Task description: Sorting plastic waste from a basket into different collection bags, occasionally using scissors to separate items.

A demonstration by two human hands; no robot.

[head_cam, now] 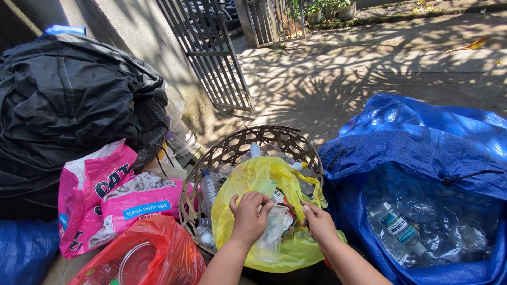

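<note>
your left hand (248, 216) has its fingers curled shut on a clear plastic bottle (270, 235), and your right hand (318, 221) pinches the edge of the yellow plastic bag (253, 182). that bag sits in the woven basket (219, 155), between the red bag (158, 248) and the blue sack (422, 153) of bottles.

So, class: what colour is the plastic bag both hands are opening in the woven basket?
Yellow. The plastic bag shows best in the head view, the only one.
</note>
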